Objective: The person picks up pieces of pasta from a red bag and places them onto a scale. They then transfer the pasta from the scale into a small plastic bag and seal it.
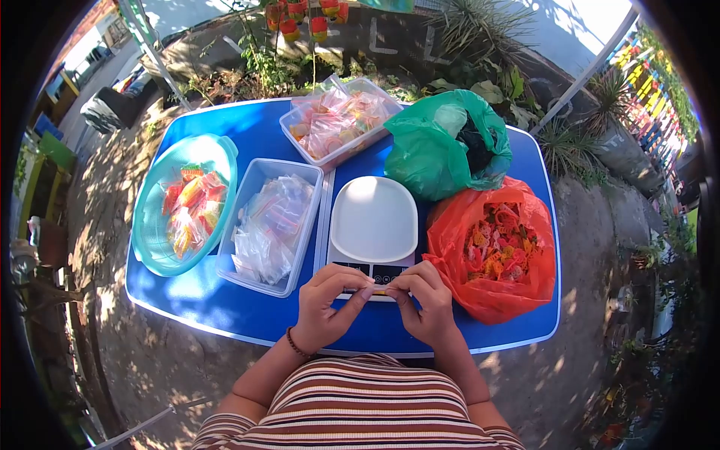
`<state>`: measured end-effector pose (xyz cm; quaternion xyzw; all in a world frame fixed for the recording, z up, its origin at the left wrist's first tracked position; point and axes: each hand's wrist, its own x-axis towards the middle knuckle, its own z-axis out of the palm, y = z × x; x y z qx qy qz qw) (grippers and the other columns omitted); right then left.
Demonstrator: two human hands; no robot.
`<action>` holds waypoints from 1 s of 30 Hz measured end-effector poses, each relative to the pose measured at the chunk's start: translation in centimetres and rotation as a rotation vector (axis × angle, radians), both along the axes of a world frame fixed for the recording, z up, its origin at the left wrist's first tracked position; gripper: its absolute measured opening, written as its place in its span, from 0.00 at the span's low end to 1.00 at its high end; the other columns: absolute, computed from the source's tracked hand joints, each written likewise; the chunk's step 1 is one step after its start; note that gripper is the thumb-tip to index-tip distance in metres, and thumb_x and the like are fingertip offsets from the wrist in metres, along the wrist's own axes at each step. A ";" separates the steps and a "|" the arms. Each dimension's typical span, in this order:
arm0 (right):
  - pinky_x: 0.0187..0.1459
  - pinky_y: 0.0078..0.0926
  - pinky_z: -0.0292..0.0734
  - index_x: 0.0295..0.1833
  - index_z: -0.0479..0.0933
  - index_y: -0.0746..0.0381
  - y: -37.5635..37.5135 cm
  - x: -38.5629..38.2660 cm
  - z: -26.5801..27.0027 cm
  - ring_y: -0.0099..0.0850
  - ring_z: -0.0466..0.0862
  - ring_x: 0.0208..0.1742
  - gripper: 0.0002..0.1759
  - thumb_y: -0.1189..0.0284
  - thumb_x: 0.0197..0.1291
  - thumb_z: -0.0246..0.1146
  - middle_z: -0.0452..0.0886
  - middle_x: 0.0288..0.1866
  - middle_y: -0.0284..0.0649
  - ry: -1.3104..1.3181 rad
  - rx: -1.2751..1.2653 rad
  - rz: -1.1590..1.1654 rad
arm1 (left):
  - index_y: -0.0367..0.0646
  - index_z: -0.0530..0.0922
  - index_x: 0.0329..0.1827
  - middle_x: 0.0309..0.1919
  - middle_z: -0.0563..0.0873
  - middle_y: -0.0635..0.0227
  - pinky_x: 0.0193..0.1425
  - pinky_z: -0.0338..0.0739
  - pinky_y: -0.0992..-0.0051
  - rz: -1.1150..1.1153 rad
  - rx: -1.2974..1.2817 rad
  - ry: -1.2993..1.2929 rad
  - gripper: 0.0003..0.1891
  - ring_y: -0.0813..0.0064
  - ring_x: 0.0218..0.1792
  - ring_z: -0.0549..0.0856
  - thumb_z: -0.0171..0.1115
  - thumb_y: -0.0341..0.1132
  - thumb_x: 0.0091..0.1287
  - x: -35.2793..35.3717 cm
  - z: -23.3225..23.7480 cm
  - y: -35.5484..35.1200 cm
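Note:
My left hand (pixel 333 300) and my right hand (pixel 421 299) meet just in front of a white kitchen scale (pixel 373 221), thumbs and fingertips pinched. Between them stretches a small, thin strip (pixel 380 292) with yellow and reddish colour; I cannot tell what it is. The scale has a bare white platform and a dark button panel (pixel 385 276), partly covered by my fingers. Right of my right hand stands an open red plastic bag (pixel 517 296) full of small red, orange and pink pieces (pixel 504 244). On the left, a clear box (pixel 225 264) holds clear plastic bags (pixel 274 225).
A turquoise basket (pixel 150 251) with packed colourful bags (pixel 193 196) sits at the table's left. At the back are another box (pixel 330 159) of filled bags and a green plastic bag (pixel 420 142). All stand on a blue table (pixel 225 311) with a white edge.

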<state>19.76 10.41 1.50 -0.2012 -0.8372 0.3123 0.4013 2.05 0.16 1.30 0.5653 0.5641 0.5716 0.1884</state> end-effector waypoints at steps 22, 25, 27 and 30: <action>0.35 0.23 0.82 0.46 0.88 0.64 -0.2 -0.4 0.4 0.29 0.86 0.35 0.11 0.82 0.57 0.75 0.84 0.39 0.39 -0.004 -0.231 0.103 | 0.43 0.90 0.45 0.41 0.93 0.66 0.42 0.80 0.76 -0.106 -0.176 -0.049 0.09 0.72 0.39 0.90 0.78 0.30 0.63 -2.0 0.8 -1.2; 0.38 0.26 0.85 0.48 0.88 0.64 -0.3 -2.4 1.4 0.31 0.89 0.39 0.11 0.83 0.59 0.73 0.86 0.42 0.42 0.007 -0.188 0.147 | 0.42 0.89 0.50 0.45 0.92 0.61 0.40 0.83 0.78 -0.069 -0.194 -0.113 0.12 0.72 0.39 0.90 0.75 0.25 0.63 -3.1 0.6 -2.3; 0.41 0.26 0.87 0.48 0.88 0.64 -0.5 -4.1 1.8 0.33 0.90 0.42 0.11 0.83 0.59 0.73 0.87 0.45 0.44 0.005 -0.144 0.184 | 0.41 0.89 0.52 0.47 0.91 0.60 0.42 0.85 0.77 0.005 -0.131 -0.064 0.15 0.72 0.39 0.89 0.74 0.22 0.62 -4.0 0.6 -3.2; 0.43 0.27 0.87 0.49 0.88 0.64 -0.9 -7.3 2.3 0.36 0.91 0.44 0.12 0.82 0.59 0.74 0.87 0.48 0.46 0.019 -0.049 0.254 | 0.42 0.89 0.53 0.48 0.88 0.60 0.50 0.87 0.74 0.177 -0.027 0.079 0.18 0.71 0.41 0.89 0.72 0.20 0.59 -5.7 1.2 -4.7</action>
